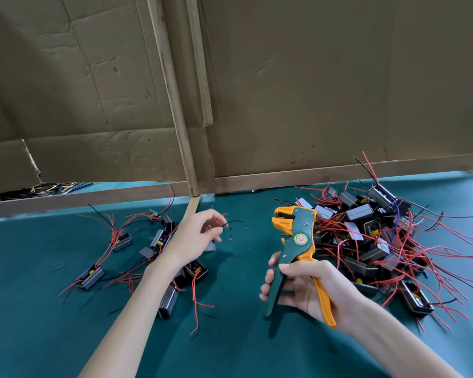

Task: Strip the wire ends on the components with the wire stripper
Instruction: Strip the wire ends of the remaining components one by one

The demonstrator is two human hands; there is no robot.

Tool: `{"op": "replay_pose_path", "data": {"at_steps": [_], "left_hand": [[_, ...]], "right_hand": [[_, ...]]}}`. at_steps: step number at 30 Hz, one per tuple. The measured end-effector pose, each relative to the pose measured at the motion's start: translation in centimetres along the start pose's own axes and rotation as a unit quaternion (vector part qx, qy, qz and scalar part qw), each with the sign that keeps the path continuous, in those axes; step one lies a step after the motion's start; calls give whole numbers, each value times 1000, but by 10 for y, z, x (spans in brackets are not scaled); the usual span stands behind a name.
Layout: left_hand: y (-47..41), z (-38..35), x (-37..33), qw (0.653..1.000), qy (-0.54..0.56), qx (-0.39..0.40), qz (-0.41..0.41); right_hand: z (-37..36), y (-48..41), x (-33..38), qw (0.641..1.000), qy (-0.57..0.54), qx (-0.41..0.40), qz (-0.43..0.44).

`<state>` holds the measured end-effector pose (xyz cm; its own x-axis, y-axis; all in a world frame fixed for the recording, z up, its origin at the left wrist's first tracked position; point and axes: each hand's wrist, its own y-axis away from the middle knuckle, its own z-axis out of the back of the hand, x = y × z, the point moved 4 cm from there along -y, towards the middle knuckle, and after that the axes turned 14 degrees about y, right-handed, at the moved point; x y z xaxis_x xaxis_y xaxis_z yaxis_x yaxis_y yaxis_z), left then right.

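— Wire (234, 221) first: where do I have it?

— Your left fingers (221, 228) pinch it. It is a black one, and its free end sticks out to the right, toward the stripper (298, 241). A grey component (209, 246) shows just under your left hand (194, 236). I'd judge the wire belongs to it, though the hand hides the join.

— And the tool?

— Your right fingers (266, 281) are wrapped round its handles. Your right hand (306, 290) holds it upright, with the head up and the mouth turned toward the wire but apart from it. The handles are spread, so I take it to be unsqueezed. No cut is under way.

— How far along am I?

— Early to middle, by my guess. Small red and black scraps (231, 238) lie on the bench (66, 336) between your hands, which suggests some ends are done. A few components are scattered by your left arm, a small group (122, 241) that is likely finished. I cannot tell at this size whether their ends are bare. The heap (366, 233) on your right, just behind the stripper, is far bigger. Red wires are tangled all through it, and it looks unworked.

— So what's left?

— This black end, then most of that heap.
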<state>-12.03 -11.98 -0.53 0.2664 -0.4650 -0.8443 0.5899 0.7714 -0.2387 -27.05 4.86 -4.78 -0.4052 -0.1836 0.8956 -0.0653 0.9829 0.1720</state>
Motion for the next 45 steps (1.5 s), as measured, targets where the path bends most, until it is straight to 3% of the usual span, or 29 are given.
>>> {"op": "replay_pose_path", "data": {"at_steps": [11,18,26,45], "left_hand": [[13,-1,-69,986,152,26,-64],[18,0,-83,990,112,27,-85],[20,0,-87,980,181,9,-82],[20,-11,-86,968,235,66,-52]], "right_hand": [[3,-1,4,989,128,26,64],[1,3,8,979,174,26,107],[-1,7,10,973,193,46,122],[-8,16,17,969,204,50,130]]}}
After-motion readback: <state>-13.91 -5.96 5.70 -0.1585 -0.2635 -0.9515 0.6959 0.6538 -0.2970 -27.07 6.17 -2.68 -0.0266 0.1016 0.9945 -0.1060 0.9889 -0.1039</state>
